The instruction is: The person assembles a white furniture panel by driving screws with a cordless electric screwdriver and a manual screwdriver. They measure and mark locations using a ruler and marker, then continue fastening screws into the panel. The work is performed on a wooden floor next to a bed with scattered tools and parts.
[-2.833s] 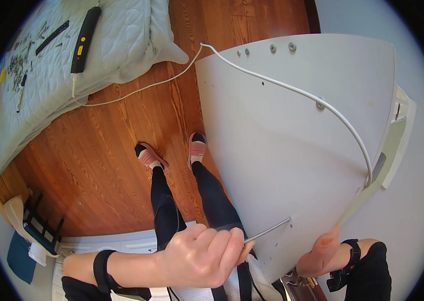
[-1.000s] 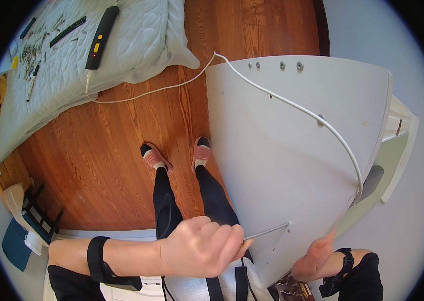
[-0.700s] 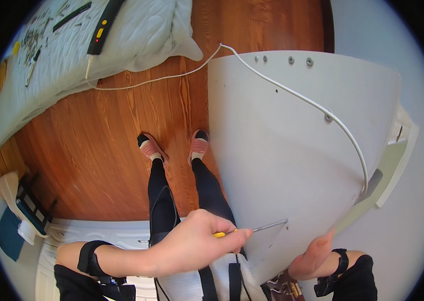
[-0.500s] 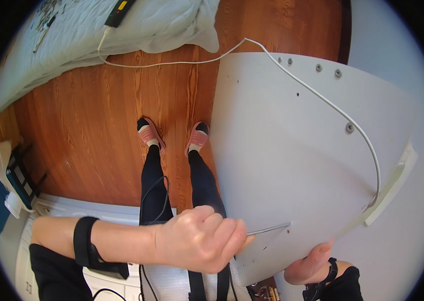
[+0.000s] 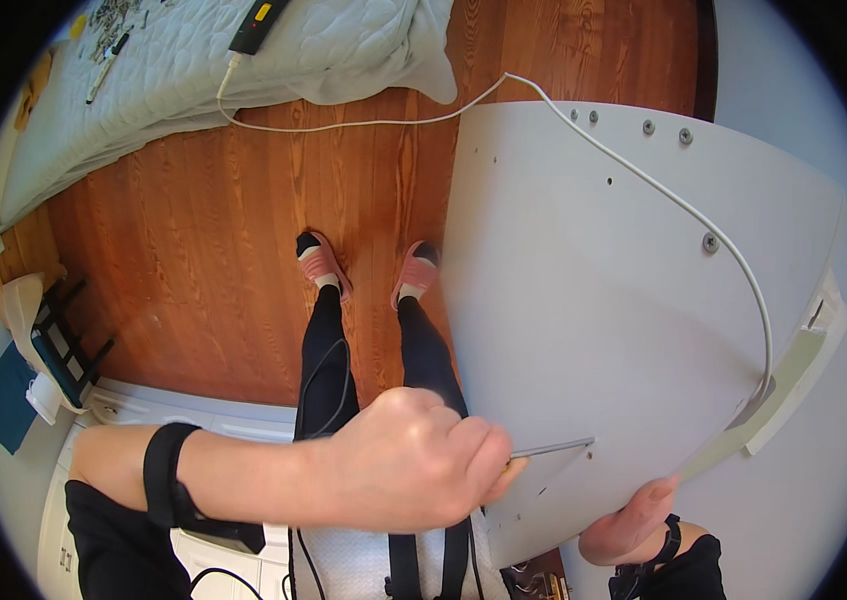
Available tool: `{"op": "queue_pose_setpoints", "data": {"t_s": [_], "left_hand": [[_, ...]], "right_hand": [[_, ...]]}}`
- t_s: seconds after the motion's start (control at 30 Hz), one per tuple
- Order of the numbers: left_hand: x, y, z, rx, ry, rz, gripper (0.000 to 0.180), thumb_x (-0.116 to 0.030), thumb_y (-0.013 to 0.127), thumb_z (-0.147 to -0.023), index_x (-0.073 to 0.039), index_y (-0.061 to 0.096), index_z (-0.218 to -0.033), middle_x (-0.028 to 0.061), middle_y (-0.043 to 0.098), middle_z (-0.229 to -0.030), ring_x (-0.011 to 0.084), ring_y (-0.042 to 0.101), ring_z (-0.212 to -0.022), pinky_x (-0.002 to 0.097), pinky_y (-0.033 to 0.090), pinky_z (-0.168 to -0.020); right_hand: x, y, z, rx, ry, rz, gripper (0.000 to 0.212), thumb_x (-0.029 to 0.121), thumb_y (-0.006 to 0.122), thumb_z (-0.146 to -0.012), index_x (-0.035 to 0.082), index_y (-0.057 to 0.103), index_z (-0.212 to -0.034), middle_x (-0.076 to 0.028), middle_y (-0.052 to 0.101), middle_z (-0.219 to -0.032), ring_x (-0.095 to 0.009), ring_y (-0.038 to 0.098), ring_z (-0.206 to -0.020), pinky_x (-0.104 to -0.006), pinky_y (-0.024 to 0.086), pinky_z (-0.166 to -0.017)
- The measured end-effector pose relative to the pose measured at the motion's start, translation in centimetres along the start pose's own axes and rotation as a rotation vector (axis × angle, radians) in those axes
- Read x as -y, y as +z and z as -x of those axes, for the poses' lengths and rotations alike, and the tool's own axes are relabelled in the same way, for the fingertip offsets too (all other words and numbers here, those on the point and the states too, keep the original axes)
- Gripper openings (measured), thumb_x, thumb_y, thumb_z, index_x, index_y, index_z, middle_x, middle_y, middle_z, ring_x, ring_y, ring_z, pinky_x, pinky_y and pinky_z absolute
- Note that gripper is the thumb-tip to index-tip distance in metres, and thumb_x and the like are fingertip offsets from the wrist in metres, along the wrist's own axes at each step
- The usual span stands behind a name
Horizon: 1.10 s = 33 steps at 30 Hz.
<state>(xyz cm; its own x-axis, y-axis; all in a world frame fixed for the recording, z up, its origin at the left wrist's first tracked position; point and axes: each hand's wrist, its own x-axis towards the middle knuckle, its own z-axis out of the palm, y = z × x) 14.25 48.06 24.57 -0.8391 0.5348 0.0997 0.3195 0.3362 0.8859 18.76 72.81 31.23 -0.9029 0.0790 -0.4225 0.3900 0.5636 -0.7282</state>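
My left hand [image 5: 403,462] is closed around a slim metal screwdriver [image 5: 551,448] whose tip rests against the face of a large white board [image 5: 603,290] near its lower edge. Under the board's bottom right corner my right hand [image 5: 631,522] steadies it with a thumb on the edge. Several screw heads dot the top of the board, and one more sits at its right. A white cable [image 5: 713,228] runs across the panel. My legs in black trousers and pink shoes [image 5: 323,265] stand on the wooden floor beside the board.
A quilted grey pad [image 5: 193,70] lies at the top left with a black and yellow tool [image 5: 255,22] and small parts on it. A wooden floor [image 5: 203,230] fills the middle. White furniture [image 5: 193,420] and a dark rack [image 5: 58,340] sit at the lower left.
The view has shifted so the pad sits higher and the board fills more of the right. My left hand keeps the screwdriver against the board; the right hand stays under the corner.
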Motion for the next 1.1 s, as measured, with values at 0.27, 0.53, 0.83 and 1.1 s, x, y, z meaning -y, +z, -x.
{"op": "queue_pose_setpoints", "data": {"t_s": [0.27,0.53,0.83,1.1], "left_hand": [[-0.9,-0.6,-1.2,0.350,-0.967,0.943,0.032,-0.026,0.070,-0.089,-0.001,0.066,-0.070,0.0042,0.034,-0.045,0.0085,0.038,-0.042,0.0241,0.031,-0.041],[-1.9,-0.1,-0.6,0.009,-0.057,-0.026,0.024,-0.019,0.069,-0.084,-0.004,0.057,-0.069,0.0019,0.036,-0.050,0.0142,0.038,-0.036,0.0258,0.033,-0.036],[-2.4,0.1,-0.4,0.293,-0.900,0.883,0.032,-0.026,0.067,-0.090,0.000,0.070,-0.072,0.0064,0.049,-0.054,0.0103,0.038,-0.043,0.0251,0.036,-0.044],[-2.5,-0.2,0.0,0.136,-0.305,0.160,0.025,-0.021,0.068,-0.087,-0.001,0.066,-0.072,0.0036,0.042,-0.051,0.0135,0.041,-0.039,0.0248,0.035,-0.038]], "right_hand": [[-0.4,-0.9,-0.6,0.066,0.140,-0.187,0.061,0.050,0.026,-0.104,-0.004,0.045,-0.125,-0.012,0.062,-0.107,-0.019,0.060,-0.094,-0.0293,0.048,-0.079],[-0.4,-1.0,0.5,0.110,0.125,-0.234,0.075,0.049,0.042,-0.100,-0.012,0.026,-0.140,-0.019,0.048,-0.129,-0.023,0.052,-0.113,-0.0335,0.043,-0.094],[0.7,-0.1,0.2,0.033,0.084,-0.266,0.076,0.053,0.044,-0.099,-0.012,0.031,-0.137,-0.018,0.054,-0.122,-0.022,0.056,-0.107,-0.0327,0.046,-0.090],[0.6,-0.3,0.6,0.052,0.142,-0.305,0.079,0.056,0.046,-0.097,-0.012,0.034,-0.135,-0.018,0.055,-0.122,-0.023,0.056,-0.106,-0.0324,0.046,-0.088]]}}
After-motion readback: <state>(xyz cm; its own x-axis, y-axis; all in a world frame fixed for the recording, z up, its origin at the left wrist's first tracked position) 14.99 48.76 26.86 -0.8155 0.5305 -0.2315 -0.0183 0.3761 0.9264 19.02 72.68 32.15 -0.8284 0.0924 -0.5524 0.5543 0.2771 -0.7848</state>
